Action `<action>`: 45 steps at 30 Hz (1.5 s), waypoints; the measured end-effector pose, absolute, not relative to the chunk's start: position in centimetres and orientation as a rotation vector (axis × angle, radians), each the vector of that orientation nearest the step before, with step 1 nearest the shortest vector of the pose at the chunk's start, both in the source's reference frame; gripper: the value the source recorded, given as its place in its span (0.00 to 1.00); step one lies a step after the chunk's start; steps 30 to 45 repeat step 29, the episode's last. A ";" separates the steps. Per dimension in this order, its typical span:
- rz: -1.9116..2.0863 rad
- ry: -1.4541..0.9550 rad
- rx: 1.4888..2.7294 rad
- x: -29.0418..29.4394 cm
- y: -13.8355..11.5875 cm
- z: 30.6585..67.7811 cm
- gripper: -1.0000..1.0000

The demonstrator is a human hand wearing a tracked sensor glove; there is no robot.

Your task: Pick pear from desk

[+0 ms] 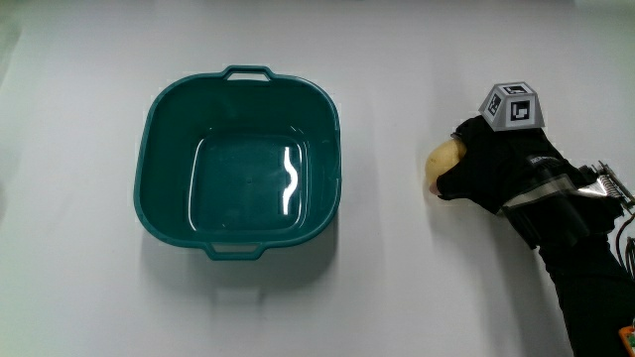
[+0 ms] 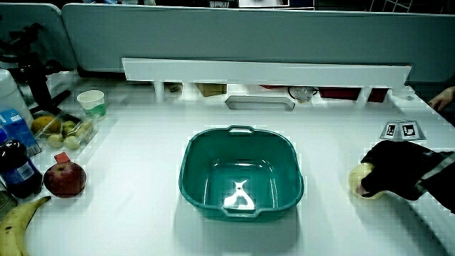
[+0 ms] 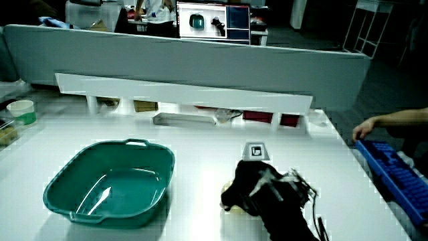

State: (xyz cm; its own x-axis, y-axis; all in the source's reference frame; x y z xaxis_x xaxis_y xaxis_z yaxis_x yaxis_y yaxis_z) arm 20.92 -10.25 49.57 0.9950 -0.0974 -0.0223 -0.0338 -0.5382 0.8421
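Observation:
A pale yellow pear (image 1: 442, 162) lies on the white table beside the teal basin (image 1: 238, 164). The gloved hand (image 1: 486, 164) is wrapped over it, fingers curled around its sides, with the patterned cube (image 1: 513, 105) on its back. In a side view the pear (image 2: 359, 179) shows under the black fingers (image 2: 387, 174). In a side view the hand (image 3: 251, 189) covers the pear almost fully. The pear rests on the table surface. The basin (image 2: 242, 174) holds nothing.
At the table's edge stand a red apple (image 2: 65, 178), a banana (image 2: 18, 220), a dark bottle (image 2: 18, 168), a tray of fruit (image 2: 60, 128) and a paper cup (image 2: 92, 102). A white shelf (image 2: 266, 71) runs along the partition, with a grey tray (image 2: 259, 103) before it.

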 end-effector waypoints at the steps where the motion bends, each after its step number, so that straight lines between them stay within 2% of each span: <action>1: -0.069 -0.104 2.127 20.9 -10.2 49.6 1.00; 5: -0.091 -0.111 2.171 20.6 -10.4 49.0 1.00; 16: -0.056 -0.188 2.284 17.9 -12.1 43.3 1.00; 27: 0.062 -0.404 2.380 11.4 -12.6 37.3 1.00; 29: 0.109 -0.459 2.346 10.3 -12.6 37.0 1.00; 45: 0.109 -0.459 2.346 10.3 -12.6 37.0 1.00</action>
